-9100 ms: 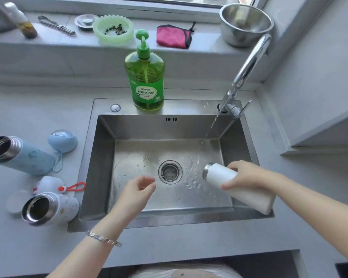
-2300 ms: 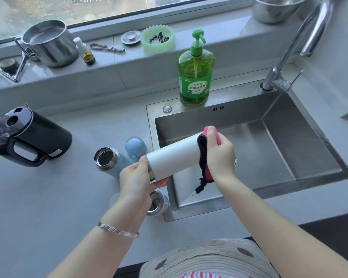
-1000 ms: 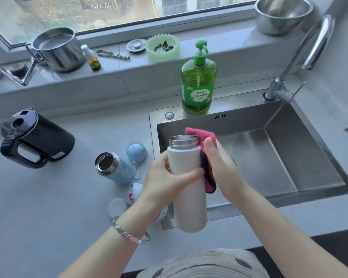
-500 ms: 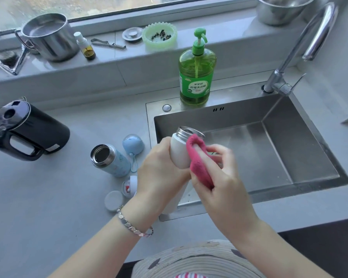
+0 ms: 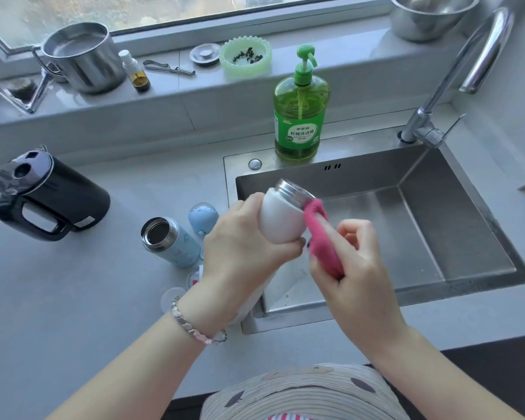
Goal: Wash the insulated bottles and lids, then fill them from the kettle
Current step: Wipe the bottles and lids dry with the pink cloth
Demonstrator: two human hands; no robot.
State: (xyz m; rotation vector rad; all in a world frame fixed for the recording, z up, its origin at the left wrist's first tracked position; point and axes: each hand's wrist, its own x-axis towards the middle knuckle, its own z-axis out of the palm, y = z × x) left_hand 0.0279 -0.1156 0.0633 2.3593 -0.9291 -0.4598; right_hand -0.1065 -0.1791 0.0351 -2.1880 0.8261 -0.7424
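Note:
My left hand [image 5: 243, 247] grips a white insulated bottle [image 5: 281, 219] over the sink's left edge, its steel mouth tilted up and away. My right hand [image 5: 350, 268] pinches a pink cloth [image 5: 323, 241] against the bottle's neck. A light blue bottle [image 5: 172, 242] lies open on the counter, with its round blue lid [image 5: 203, 215] beside it. A white lid [image 5: 172, 298] and part of another cap [image 5: 194, 278] show behind my left wrist. The black kettle [image 5: 47, 195] stands at the left.
The steel sink [image 5: 455, 225] lies to the right with the tap [image 5: 455, 71] shut off above it. A green soap bottle [image 5: 300, 107] stands on its back rim. The sill holds a steel pot [image 5: 81, 57], a small bottle [image 5: 135, 72], a green dish [image 5: 245, 54] and a steel bowl [image 5: 428, 13].
The white bottle went from lying sideways to upright, then tilted. My right hand has slid the pink cloth from the bottle's body up to its neck near the mouth.

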